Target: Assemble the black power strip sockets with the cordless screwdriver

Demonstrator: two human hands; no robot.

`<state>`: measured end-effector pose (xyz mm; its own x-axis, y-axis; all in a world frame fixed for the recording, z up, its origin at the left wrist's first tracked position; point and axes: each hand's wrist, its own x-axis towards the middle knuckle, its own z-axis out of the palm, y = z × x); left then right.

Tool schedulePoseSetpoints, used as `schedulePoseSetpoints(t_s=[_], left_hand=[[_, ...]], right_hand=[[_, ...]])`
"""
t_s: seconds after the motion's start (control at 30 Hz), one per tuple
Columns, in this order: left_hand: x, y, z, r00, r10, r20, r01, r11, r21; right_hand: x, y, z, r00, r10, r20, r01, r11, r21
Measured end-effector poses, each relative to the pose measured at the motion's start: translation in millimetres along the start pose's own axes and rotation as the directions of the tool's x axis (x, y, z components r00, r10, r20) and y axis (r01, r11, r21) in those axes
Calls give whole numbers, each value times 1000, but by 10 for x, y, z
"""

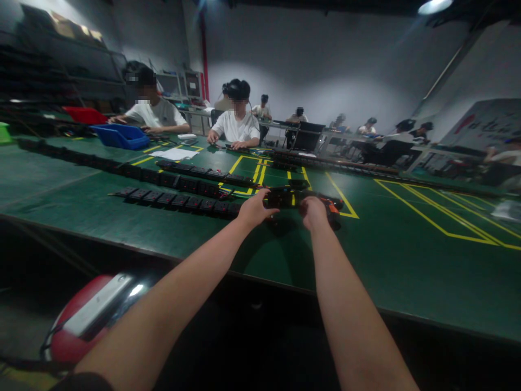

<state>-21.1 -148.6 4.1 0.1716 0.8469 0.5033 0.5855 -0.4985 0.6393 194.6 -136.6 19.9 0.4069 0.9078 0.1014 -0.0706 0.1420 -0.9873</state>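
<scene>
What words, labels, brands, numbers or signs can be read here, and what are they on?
No text can be read with certainty.
Banner on the right: large dark characters and a red mark, too blurred to read.
Black blocks in the front row on the table: tiny red marks, too small to tell.
White papers: no readable writing.

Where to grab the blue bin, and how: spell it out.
Best pinch the near wall of the blue bin at its rim, coming from above on the near side: its top looks open, so that edge should be reachable, while the red bin sits behind.
</scene>
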Motion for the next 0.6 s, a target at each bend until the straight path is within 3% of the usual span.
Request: schedulePoseSetpoints(t_s=[0.17,0.4,0.6], left_hand=[[13,-17,27,1000,-20,-10,20,1000,10],[23,-25,19,999,-4,35,6,998,-58],[57,-91,16,989,110,101,-91,981,-170]], right_hand=[[-93,4,43,993,102,56,-101,995,-21],[-269,-89,75,953,-44,300,76,992,-97],[-290,-75,108,973,-27,229,98,948,-302]])
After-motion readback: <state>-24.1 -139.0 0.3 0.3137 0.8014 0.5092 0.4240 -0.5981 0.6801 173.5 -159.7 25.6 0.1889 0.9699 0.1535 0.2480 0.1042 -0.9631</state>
